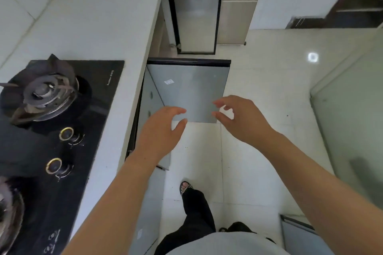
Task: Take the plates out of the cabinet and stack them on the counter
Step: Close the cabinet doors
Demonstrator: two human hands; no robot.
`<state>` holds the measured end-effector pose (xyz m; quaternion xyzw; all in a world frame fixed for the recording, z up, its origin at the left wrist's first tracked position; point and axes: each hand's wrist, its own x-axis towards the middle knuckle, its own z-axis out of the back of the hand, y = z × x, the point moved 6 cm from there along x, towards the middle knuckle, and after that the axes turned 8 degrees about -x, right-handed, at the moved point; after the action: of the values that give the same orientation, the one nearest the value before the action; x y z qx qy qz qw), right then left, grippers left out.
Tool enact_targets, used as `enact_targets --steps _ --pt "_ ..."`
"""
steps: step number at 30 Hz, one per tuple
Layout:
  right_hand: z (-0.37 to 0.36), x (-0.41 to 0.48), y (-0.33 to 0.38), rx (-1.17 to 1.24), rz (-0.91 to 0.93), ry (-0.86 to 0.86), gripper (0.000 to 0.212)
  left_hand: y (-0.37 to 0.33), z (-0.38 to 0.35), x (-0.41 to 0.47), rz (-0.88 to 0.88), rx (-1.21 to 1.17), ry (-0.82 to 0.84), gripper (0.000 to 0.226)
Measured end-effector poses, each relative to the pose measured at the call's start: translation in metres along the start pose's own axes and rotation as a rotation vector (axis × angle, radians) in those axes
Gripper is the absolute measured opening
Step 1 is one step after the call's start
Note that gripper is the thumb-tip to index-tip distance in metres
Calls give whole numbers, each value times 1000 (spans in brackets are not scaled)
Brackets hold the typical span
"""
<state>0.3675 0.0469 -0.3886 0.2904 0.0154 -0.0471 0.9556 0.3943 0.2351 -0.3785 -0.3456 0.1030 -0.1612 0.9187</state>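
Note:
No plates show in the head view. A grey glass cabinet door (192, 87) with a black top edge swings out from under the counter (116, 27). My left hand (159, 130) hovers just in front of the door's lower left corner, fingers loosely curved and holding nothing. My right hand (238, 118) hangs near the door's lower right corner, also empty, with fingers and thumb loosely curved. The cabinet's inside is hidden beneath the counter edge.
A black gas hob (51, 122) with burners and brass-ringed knobs fills the counter's left part. Farther along, a second glass door (196, 16) stands open. A white tiled floor (259, 80) lies below, with my legs and a sandalled foot (186, 187).

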Motion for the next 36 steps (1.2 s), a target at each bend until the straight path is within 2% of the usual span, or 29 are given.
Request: enact_targets --steps 6,13,17,20,24,29,36 --pt "-22 82 -11 -59 -74 -32 30 29 -6 104 -98 64 101 29" --pt "-43 157 -56 -117 -147 -214 35 68 -30 198 -203 226 136 38" --pt "-60 207 -82 -178 -101 -272 43 83 -48 245 -188 293 154 50" --pt "-78 242 -103 -219 -65 -245 51 87 -66 274 -194 334 157 57" --pt "-103 275 -131 -303 -18 -184 55 100 -94 306 -122 360 176 64" --pt "-117 290 -153 -339 85 -156 56 113 -124 324 12 430 276 69" --pt "-111 313 -167 -310 221 -138 61 105 -121 348 64 405 229 69"
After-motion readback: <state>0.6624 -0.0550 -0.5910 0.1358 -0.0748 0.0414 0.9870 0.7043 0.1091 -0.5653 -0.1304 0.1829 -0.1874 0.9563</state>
